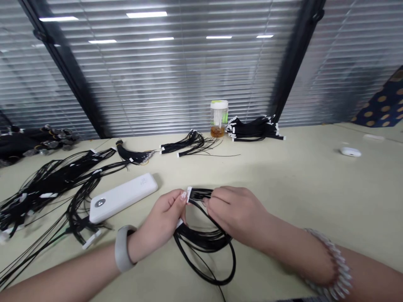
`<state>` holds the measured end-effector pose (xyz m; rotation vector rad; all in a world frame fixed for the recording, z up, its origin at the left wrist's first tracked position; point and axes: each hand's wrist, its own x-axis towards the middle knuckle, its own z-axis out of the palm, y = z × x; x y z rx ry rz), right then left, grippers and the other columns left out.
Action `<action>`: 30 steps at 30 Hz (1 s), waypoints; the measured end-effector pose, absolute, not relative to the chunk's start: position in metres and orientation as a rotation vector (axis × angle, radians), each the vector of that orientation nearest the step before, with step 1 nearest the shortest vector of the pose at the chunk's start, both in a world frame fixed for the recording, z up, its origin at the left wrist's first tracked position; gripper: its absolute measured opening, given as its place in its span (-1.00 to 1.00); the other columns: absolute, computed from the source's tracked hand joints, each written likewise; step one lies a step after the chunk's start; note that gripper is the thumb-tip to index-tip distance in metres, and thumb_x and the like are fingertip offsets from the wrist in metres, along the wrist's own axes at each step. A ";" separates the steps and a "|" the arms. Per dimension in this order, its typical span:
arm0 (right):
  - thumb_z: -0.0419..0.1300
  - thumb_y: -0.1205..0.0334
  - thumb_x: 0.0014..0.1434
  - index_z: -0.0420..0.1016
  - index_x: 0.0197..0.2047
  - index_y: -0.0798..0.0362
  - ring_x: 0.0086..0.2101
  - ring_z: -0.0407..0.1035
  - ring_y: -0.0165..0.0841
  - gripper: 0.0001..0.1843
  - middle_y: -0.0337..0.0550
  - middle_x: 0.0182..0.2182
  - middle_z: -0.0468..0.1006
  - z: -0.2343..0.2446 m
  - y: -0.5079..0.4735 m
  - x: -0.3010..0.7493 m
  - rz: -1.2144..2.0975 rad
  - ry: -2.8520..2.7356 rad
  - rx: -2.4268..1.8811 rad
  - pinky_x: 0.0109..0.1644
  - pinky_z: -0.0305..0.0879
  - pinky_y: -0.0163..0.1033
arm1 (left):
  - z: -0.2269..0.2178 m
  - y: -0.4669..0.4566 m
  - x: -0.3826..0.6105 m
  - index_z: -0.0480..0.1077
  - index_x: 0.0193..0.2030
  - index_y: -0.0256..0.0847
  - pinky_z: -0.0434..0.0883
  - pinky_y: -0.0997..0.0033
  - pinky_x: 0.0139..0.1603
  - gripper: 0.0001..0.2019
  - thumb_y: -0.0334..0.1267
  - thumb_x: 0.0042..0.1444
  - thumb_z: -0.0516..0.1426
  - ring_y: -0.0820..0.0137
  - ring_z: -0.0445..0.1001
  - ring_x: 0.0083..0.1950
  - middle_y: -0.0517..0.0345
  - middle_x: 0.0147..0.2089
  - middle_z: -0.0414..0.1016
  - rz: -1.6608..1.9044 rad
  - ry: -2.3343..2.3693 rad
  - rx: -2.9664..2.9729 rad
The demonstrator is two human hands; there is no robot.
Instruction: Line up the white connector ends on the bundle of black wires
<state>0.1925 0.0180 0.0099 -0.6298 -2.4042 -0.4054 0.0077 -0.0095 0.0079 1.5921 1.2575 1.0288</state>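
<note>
My left hand (162,216) pinches the white connector (189,194) of a black wire harness (204,243) between thumb and fingers. My right hand (234,214) grips the harness's thin black wires just beside that connector. Below my hands, the wires hang in a loose loop over the tabletop. A second white connector (179,223) shows at the edge of my left hand. A grey bangle (124,247) circles my left wrist, and a white beaded bracelet (333,262) circles my right wrist.
A white power bank (121,198) lies left of my hands beside a tangled pile of black harnesses (50,188). Further bundles (255,128) lie along the beige table (299,188), near a green-lidded jar (219,118). Window blinds (163,71) stand behind.
</note>
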 end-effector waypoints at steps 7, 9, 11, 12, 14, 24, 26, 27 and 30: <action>0.00 0.40 0.17 0.26 -0.55 0.09 -0.57 0.08 -0.44 -0.74 -0.25 -0.61 0.28 0.009 0.017 0.193 -0.427 -2.375 -0.613 -0.50 -0.06 -0.28 | 0.007 -0.007 0.007 0.21 -0.61 -0.24 0.12 0.54 -0.55 -0.60 -0.06 0.17 -0.05 0.52 0.11 -0.60 0.29 -0.67 0.17 1.006 1.233 1.602; -0.01 0.42 0.16 0.28 -0.54 0.09 -0.57 0.08 -0.43 -0.75 -0.24 -0.61 0.30 0.010 0.017 0.193 -0.413 -2.401 -0.583 -0.50 -0.06 -0.28 | 0.006 -0.006 0.006 0.20 -0.61 -0.24 0.13 0.54 -0.53 -0.59 -0.07 0.19 -0.07 0.53 0.12 -0.59 0.29 -0.65 0.17 1.003 1.229 1.613; -0.01 0.43 0.16 0.29 -0.53 0.10 -0.57 0.08 -0.43 -0.75 -0.23 -0.60 0.31 0.011 0.016 0.192 -0.406 -2.434 -0.560 -0.51 -0.06 -0.28 | 0.006 -0.006 0.005 0.19 -0.62 -0.24 0.14 0.55 -0.52 -0.59 -0.09 0.20 -0.07 0.53 0.13 -0.58 0.29 -0.64 0.17 1.000 1.234 1.635; -0.01 0.43 0.16 0.30 -0.53 0.10 -0.57 0.09 -0.43 -0.75 -0.23 -0.60 0.32 0.011 0.016 0.192 -0.407 -2.446 -0.559 -0.51 -0.06 -0.28 | 0.006 -0.007 0.005 0.19 -0.62 -0.25 0.14 0.55 -0.51 -0.59 -0.10 0.20 -0.08 0.53 0.13 -0.57 0.29 -0.64 0.17 0.997 1.241 1.644; 0.01 0.43 0.15 0.31 -0.52 0.10 -0.56 0.11 -0.43 -0.77 -0.23 -0.59 0.33 0.012 0.016 0.193 -0.403 -2.458 -0.573 -0.51 -0.06 -0.28 | 0.006 -0.007 0.005 0.19 -0.62 -0.25 0.14 0.55 -0.51 -0.59 -0.11 0.21 -0.08 0.53 0.13 -0.57 0.29 -0.63 0.16 0.989 1.253 1.653; -0.02 0.39 0.18 0.27 -0.53 0.09 -0.56 0.12 -0.43 -0.75 -0.24 -0.59 0.31 0.008 0.018 0.192 -0.422 -2.386 -0.621 -0.51 -0.05 -0.28 | 0.007 -0.008 0.005 0.18 -0.60 -0.25 0.14 0.56 -0.53 -0.60 -0.10 0.21 -0.09 0.54 0.12 -0.57 0.30 -0.63 0.15 0.963 1.245 1.640; -0.01 0.41 0.16 0.28 -0.53 0.09 -0.56 0.12 -0.42 -0.76 -0.24 -0.59 0.32 0.008 0.018 0.193 -0.411 -2.428 -0.585 -0.52 -0.04 -0.28 | 0.007 -0.008 0.006 0.18 -0.60 -0.25 0.14 0.56 -0.53 -0.60 -0.10 0.20 -0.08 0.54 0.12 -0.57 0.30 -0.63 0.15 0.963 1.246 1.638; 0.00 0.42 0.15 0.29 -0.52 0.09 -0.56 0.13 -0.42 -0.77 -0.25 -0.59 0.32 0.008 0.018 0.193 -0.401 -2.462 -0.558 -0.53 -0.03 -0.28 | 0.007 -0.008 0.006 0.18 -0.60 -0.25 0.14 0.56 -0.53 -0.60 -0.10 0.20 -0.08 0.53 0.12 -0.58 0.30 -0.63 0.16 0.961 1.249 1.640; 0.01 0.43 0.13 0.31 -0.51 0.09 -0.56 0.15 -0.42 -0.80 -0.25 -0.57 0.34 0.009 0.018 0.194 -0.380 -2.509 -0.521 -0.53 -0.01 -0.29 | 0.006 -0.008 0.005 0.19 -0.61 -0.24 0.15 0.55 -0.53 -0.60 -0.09 0.20 -0.08 0.53 0.13 -0.58 0.29 -0.64 0.17 0.955 1.264 1.653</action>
